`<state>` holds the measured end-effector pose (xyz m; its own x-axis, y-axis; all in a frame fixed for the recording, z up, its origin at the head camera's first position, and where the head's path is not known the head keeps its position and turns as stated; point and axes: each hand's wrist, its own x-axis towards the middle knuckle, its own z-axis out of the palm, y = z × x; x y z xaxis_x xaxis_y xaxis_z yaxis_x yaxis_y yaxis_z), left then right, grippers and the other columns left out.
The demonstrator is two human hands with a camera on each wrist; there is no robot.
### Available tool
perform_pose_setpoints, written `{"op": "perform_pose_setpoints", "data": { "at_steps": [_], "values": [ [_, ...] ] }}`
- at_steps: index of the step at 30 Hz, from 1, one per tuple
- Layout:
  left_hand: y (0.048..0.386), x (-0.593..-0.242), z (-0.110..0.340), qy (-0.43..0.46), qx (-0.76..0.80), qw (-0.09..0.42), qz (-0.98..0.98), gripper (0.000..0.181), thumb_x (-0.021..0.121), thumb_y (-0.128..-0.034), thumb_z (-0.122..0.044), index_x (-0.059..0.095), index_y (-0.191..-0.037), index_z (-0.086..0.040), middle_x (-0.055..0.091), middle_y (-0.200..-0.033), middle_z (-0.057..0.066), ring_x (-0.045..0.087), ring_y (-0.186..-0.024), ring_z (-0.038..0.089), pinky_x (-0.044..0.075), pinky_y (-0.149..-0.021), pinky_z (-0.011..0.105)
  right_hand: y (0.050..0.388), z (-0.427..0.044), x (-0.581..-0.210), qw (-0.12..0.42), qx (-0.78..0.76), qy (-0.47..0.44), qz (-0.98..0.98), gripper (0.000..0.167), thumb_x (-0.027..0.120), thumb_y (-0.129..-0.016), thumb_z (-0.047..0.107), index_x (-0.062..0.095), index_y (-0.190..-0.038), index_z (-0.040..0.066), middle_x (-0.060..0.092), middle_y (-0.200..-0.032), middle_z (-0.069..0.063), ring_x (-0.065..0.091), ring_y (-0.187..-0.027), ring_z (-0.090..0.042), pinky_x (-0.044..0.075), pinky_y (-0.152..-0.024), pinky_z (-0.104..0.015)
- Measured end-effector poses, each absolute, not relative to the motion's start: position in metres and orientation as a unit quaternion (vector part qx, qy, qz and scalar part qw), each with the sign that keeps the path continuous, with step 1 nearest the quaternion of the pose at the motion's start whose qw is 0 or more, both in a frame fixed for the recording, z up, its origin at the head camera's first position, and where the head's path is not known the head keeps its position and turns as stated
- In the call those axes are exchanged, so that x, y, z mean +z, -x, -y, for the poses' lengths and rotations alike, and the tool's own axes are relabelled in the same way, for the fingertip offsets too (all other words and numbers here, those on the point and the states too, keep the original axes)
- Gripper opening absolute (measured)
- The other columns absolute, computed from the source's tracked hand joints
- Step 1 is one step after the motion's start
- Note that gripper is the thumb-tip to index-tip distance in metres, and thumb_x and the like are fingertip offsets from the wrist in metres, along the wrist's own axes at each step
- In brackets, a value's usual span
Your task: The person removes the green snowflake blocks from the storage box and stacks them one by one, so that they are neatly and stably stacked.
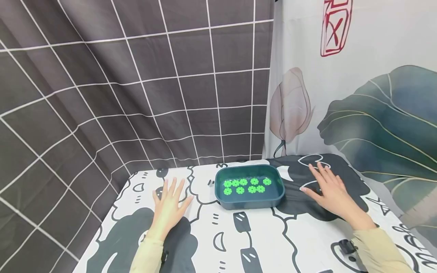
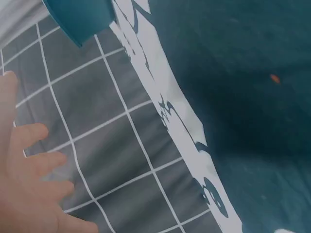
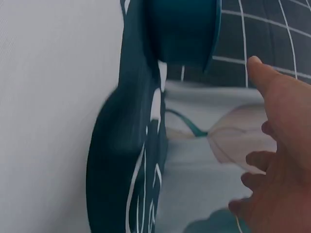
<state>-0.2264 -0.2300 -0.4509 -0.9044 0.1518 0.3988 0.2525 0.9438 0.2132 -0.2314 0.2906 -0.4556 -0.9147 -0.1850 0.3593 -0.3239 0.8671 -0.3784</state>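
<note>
A: What did the head view show?
B: A dark teal rectangular bin, near the far edge of the tabletop, with nine bright green flower-shaped pieces lying on its floor.
A: And the hands?
B: The left hand was toward the left edge, the right hand nearer the far right corner. The bin sat between them, apart from both. Each grip was spread wide and held nothing.
A: What about the left wrist view?
B: The left fingers stood well apart in front of the dark grid-patterned curtain; part of the bin showed at the top.
A: And the right wrist view?
B: The thumb stretched out, the other fingers bent loosely round nothing, before the pale flower-printed curtain. The bin's end showed above.
</note>
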Motion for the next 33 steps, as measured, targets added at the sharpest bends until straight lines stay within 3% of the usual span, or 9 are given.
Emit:
{"op": "perform_pose_setpoints", "data": {
  "at_steps": [9,20,27,33],
  "values": [
    [0.234,-0.441,0.21,0.137,-0.141,0.182,0.963,0.07,0.058,-0.0953,-0.057,0.046,-0.152,-0.016,0.037,-0.158,0.016,0.021,-0.15,0.037,0.009,-0.113,0.073,0.244,-0.246,-0.462,0.059,0.298,-0.174,0.937,0.089,0.062,-0.097,0.049,0.022,-0.158,-0.002,0.016,-0.163,-0.028,0.017,-0.147,-0.05,0.023,-0.11,-0.07],
    [0.25,-0.427,0.188,0.203,-0.145,0.168,0.954,0.066,0.057,-0.0976,-0.053,0.047,-0.151,-0.016,0.043,-0.156,0.012,0.03,-0.148,0.032,0.016,-0.118,0.063,0.248,-0.227,-0.474,0.039,0.302,-0.212,0.929,0.082,0.059,-0.099,0.048,0.031,-0.153,-0.007,0.025,-0.161,-0.027,0.022,-0.147,-0.048,0.025,-0.113,-0.064],
    [0.264,-0.41,0.168,0.262,-0.176,0.148,0.937,0.065,0.059,-0.0985,-0.05,0.046,-0.151,-0.014,0.044,-0.155,0.011,0.035,-0.146,0.028,0.035,-0.114,0.051,0.243,-0.23,-0.476,0.044,0.298,-0.204,0.932,0.082,0.062,-0.098,0.048,0.034,-0.152,-0.007,0.027,-0.16,-0.027,0.026,-0.145,-0.047,0.028,-0.112,-0.064],
    [0.281,-0.383,0.147,0.293,-0.17,0.127,0.932,0.064,0.057,-0.0997,-0.05,0.044,-0.153,-0.016,0.046,-0.154,0.011,0.04,-0.144,0.029,0.041,-0.109,0.053,0.248,-0.23,-0.475,0.043,0.301,-0.207,0.93,0.082,0.061,-0.098,0.048,0.034,-0.152,-0.006,0.027,-0.16,-0.027,0.026,-0.145,-0.047,0.028,-0.112,-0.064]
  ]
}}
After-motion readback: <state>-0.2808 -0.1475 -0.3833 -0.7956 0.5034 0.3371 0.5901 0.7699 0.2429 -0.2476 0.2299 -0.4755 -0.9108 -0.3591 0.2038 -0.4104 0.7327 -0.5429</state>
